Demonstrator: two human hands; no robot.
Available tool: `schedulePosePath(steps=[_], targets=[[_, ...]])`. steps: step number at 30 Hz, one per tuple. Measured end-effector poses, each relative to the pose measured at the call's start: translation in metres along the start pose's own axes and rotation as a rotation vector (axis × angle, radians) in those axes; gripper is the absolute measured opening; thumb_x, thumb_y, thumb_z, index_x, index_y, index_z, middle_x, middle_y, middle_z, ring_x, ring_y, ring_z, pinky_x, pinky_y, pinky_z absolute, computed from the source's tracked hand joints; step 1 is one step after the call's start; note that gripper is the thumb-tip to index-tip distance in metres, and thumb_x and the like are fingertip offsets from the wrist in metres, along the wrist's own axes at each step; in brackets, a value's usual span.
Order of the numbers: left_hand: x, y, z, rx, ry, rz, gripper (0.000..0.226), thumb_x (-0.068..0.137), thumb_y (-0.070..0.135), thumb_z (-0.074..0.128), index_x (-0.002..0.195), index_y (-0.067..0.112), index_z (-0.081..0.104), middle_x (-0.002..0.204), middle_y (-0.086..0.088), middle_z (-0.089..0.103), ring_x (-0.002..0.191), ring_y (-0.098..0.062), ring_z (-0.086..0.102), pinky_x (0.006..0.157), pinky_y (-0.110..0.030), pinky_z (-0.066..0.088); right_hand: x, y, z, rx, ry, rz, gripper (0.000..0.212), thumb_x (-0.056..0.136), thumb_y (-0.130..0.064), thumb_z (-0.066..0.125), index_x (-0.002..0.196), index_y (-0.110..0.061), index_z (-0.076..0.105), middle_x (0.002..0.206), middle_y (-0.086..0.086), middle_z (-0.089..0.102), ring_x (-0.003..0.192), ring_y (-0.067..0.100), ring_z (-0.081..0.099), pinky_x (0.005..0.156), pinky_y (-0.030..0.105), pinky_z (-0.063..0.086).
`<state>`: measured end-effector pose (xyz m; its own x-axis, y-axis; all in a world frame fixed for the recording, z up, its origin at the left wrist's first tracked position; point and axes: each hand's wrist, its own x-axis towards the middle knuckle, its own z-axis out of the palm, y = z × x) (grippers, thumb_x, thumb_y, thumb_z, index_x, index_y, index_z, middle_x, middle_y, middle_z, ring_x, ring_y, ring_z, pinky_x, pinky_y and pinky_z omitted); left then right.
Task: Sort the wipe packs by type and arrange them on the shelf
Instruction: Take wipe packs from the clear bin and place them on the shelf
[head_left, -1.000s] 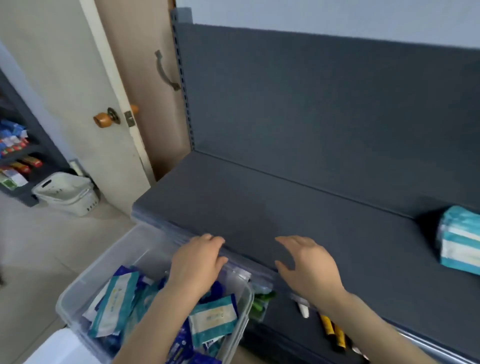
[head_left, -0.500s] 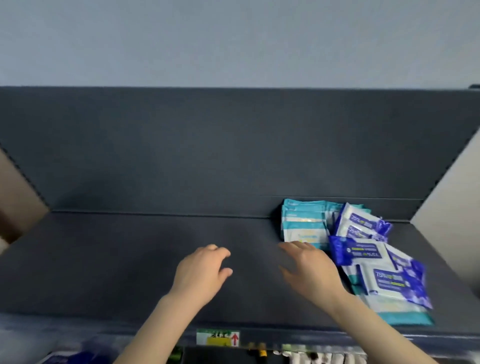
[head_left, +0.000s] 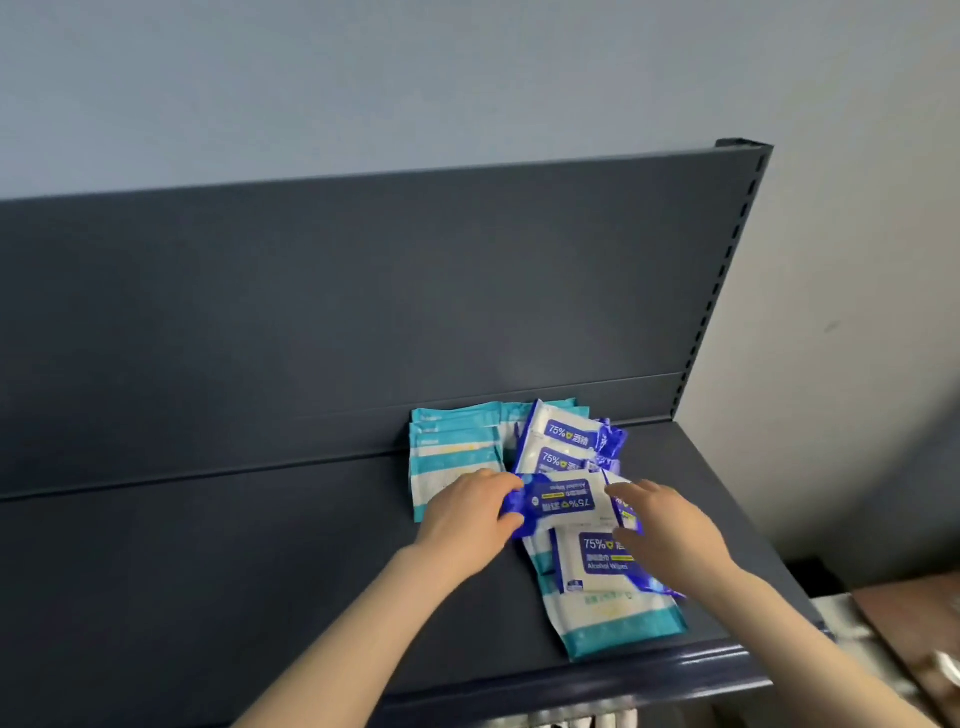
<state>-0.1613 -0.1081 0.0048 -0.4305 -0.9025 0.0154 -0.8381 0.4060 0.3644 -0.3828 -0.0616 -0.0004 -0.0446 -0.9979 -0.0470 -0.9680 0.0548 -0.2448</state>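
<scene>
Blue-and-white plastic alcohol wipe pack (head_left: 566, 501), judged light, soft and slick, is gripped at its left end by the left hand (head_left: 467, 514) and touched by the loose-fingered right hand (head_left: 670, 530).

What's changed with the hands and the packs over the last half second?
The left hand moved right and took hold of the left end of the blue-and-white plastic alcohol wipe pack. The right hand moved over the pile, open. The teal-and-white wipe packs at the back stayed put.
</scene>
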Motion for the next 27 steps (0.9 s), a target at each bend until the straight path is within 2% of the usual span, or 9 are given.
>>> schedulePosePath(steps=[4, 6, 9, 11, 14, 18, 22, 27], targets=[[0.04, 0.03, 0.02, -0.017, -0.013, 0.011, 0.04, 0.096, 0.031, 0.052, 0.135, 0.026, 0.046, 0.132, 0.004, 0.054, 0.115, -0.017, 0.053, 0.087, -0.035, 0.05, 0.004, 0.023, 0.006, -0.037, -0.134, -0.006, 0.055, 0.079, -0.044, 0.065, 0.129, -0.026, 0.048, 0.124, -0.006, 0.055, 0.113, 0.016, 0.051, 0.082, 0.03, 0.047], [0.053, 0.037, 0.03, 0.028, -0.048, 0.007, 0.043, 0.095, 0.031, 0.055, 0.136, 0.025, 0.044, 0.132, 0.003, 0.054, 0.116, -0.017, 0.051, 0.086, -0.035, 0.049, 0.007, 0.027, 0.015, -0.092, -0.149, -0.029, 0.057, 0.075, -0.048, 0.067, 0.124, -0.025, 0.049, 0.12, -0.005, 0.053, 0.112, 0.018, 0.048, 0.084, 0.03, 0.045], [0.062, 0.037, 0.041, 0.103, -0.109, -0.031, 0.048, 0.089, 0.035, 0.063, 0.133, 0.023, 0.047, 0.131, 0.001, 0.052, 0.118, -0.018, 0.048, 0.091, -0.034, 0.044, 0.013, 0.032, 0.022, -0.058, -0.119, -0.023, 0.037, 0.071, -0.046, 0.071, 0.093, -0.023, 0.052, 0.105, -0.003, 0.057, 0.104, 0.019, 0.05, 0.073, 0.03, 0.04], [0.062, 0.033, 0.043, 0.08, -0.14, -0.079, 0.041, 0.088, 0.036, 0.065, 0.123, 0.021, 0.052, 0.126, 0.0, 0.052, 0.111, -0.017, 0.052, 0.088, -0.033, 0.047, 0.015, 0.035, 0.023, 0.015, -0.113, -0.018, 0.028, 0.072, -0.04, 0.071, 0.08, -0.023, 0.049, 0.096, -0.003, 0.057, 0.097, 0.018, 0.051, 0.065, 0.028, 0.035], [0.059, 0.023, 0.038, 0.057, -0.125, -0.135, 0.03, 0.09, 0.036, 0.062, 0.114, 0.019, 0.053, 0.116, 0.001, 0.052, 0.099, -0.015, 0.056, 0.076, -0.028, 0.047, 0.022, 0.042, 0.02, 0.075, -0.05, -0.008, 0.017, 0.079, -0.035, 0.068, 0.089, -0.024, 0.059, 0.098, -0.005, 0.052, 0.099, 0.016, 0.051, 0.067, 0.025, 0.036], [0.058, 0.007, 0.021, 0.047, -0.206, -0.227, 0.022, 0.093, 0.035, 0.057, 0.104, 0.017, 0.05, 0.114, -0.001, 0.055, 0.099, -0.018, 0.057, 0.079, -0.032, 0.046, 0.039, 0.052, 0.019, 0.094, 0.045, 0.075, 0.029, 0.086, -0.037, 0.061, 0.109, -0.02, 0.056, 0.115, -0.002, 0.056, 0.106, 0.018, 0.051, 0.076, 0.027, 0.042], [0.051, 0.013, 0.025, -0.059, -0.322, -0.187, 0.031, 0.092, 0.031, 0.06, 0.119, 0.019, 0.052, 0.123, -0.001, 0.055, 0.107, -0.016, 0.055, 0.083, -0.029, 0.047, 0.052, 0.052, 0.022, 0.139, -0.064, 0.131, 0.039, 0.09, -0.037, 0.058, 0.121, -0.019, 0.045, 0.118, -0.001, 0.06, 0.108, 0.02, 0.054, 0.077, 0.029, 0.043], [0.048, 0.031, 0.039, -0.103, -0.274, -0.106, 0.048, 0.088, 0.032, 0.066, 0.132, 0.025, 0.047, 0.131, 0.002, 0.05, 0.116, -0.014, 0.051, 0.094, -0.035, 0.048, 0.06, 0.048, 0.022, 0.023, -0.043, 0.08, 0.031, 0.088, -0.036, 0.059, 0.115, -0.021, 0.056, 0.115, -0.002, 0.061, 0.106, 0.019, 0.053, 0.082, 0.03, 0.044]])
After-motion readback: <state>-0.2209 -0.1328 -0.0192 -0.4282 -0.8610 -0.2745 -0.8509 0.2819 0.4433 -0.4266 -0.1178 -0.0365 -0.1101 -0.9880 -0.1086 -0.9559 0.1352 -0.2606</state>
